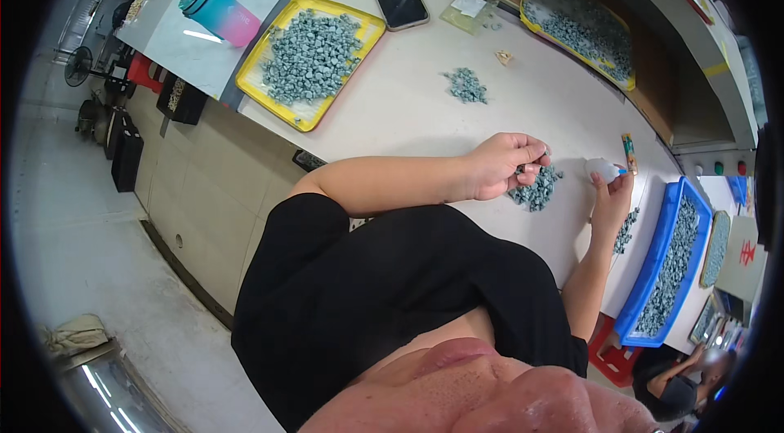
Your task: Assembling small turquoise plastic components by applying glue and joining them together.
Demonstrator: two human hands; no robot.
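Over a small heap of grey-green pieces (536, 190) on the white table, my left hand (502, 168) is closed in a pinch. Whatever its fingertips hold is too small to make out. To its right, my right hand (611, 203) grips a small white squeeze bottle (602, 168) with a blue tip. The bottle lies tilted, its tip by the fingers. Just beyond it is a thin, colourful printed tube (629, 153). More loose pieces (626, 230) show beside my right wrist, partly hidden by it.
A yellow-rimmed tray (299, 122) full of pieces stands left, near a teal-and-pink bottle (219, 13) and a phone (399, 0). Another small pile (467, 85) lies farther back. A second yellow-rimmed tray (627, 84) is under a shelf. A blue bin (627, 325) stands right; a person (682, 388) sits beyond.
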